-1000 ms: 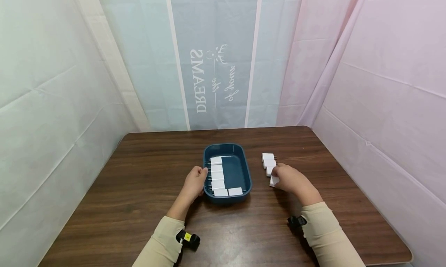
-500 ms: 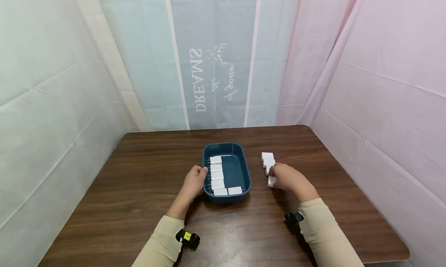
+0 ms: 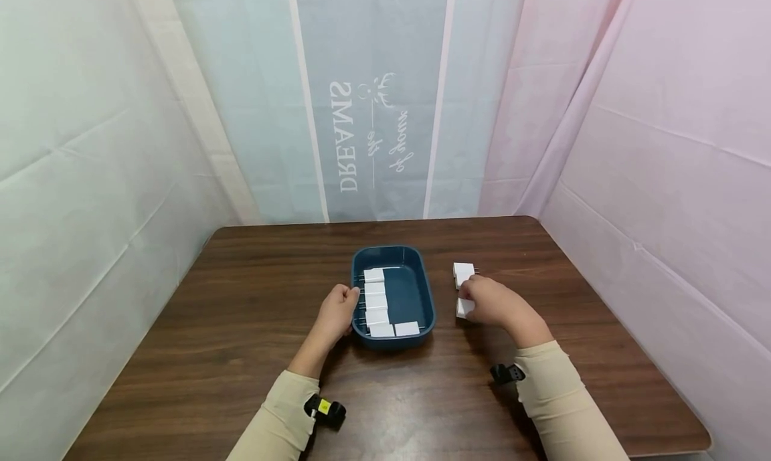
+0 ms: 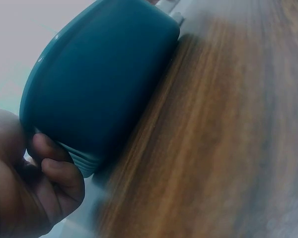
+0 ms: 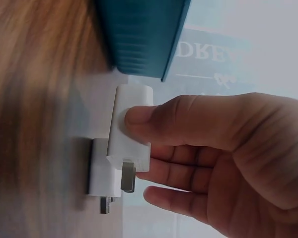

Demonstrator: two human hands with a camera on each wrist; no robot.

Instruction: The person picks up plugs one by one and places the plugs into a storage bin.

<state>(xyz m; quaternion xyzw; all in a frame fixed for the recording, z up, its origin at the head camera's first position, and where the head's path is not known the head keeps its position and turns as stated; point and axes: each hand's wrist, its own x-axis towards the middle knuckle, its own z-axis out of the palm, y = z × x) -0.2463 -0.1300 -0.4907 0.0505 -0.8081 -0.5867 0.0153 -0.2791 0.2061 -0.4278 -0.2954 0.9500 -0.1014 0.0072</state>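
My left hand (image 3: 335,312) grips the left rim of a dark blue plastic tray (image 3: 408,290), its thumb over the edge and curled fingers outside, as the left wrist view shows. Inside, several white charger plugs (image 3: 376,302) form a column along the left wall, prongs facing left. One more plug (image 3: 406,328) lies at the near right corner, prongs right. To the right of the tray, my right hand (image 3: 498,307) pinches a white charger plug (image 5: 130,126) between thumb and fingers, its metal prongs showing. Behind it sits another white plug (image 5: 103,168) on the table.
Beyond the right hand, white charger plugs (image 3: 464,271) lie on the brown wood-grain table (image 3: 253,280); the hand partly hides them. Fabric curtains (image 3: 385,180) enclose the table's back and sides. A wrist camera (image 3: 325,413) is strapped to each sleeve.
My right hand has shifted a little to the left and away from me, carrying the pinched plug closer to the tray. The left hand and tray stay in place.
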